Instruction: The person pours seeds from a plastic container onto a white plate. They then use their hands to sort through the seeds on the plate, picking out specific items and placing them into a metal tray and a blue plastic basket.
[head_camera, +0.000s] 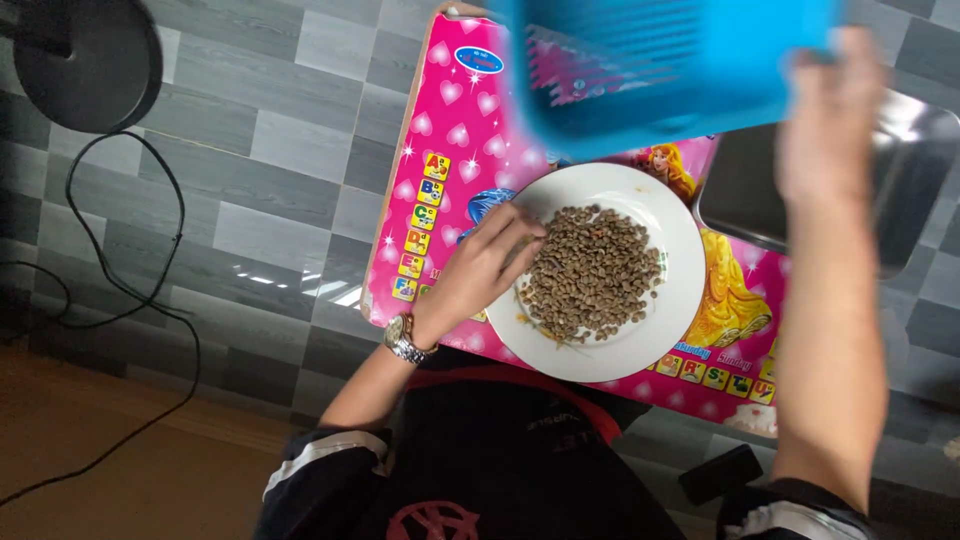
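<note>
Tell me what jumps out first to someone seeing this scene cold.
A white plate heaped with small brown beans sits mid-frame on a bright pink children's table. The left hand touches the pile's near-left edge. Above, the right hand holds a blurred blue slotted basket over the plate.

A plate (672, 250) is set at the middle of the bench (450, 150), with a heap of beans (592, 272) on it. The left hand (485, 268) rests at the plate's nine o'clock edge, touching the beans. At twelve o'clock a basket (660, 70) is held above the bench by the right hand (830, 120), and a metal tray (900, 170) lies at two o'clock.
</note>
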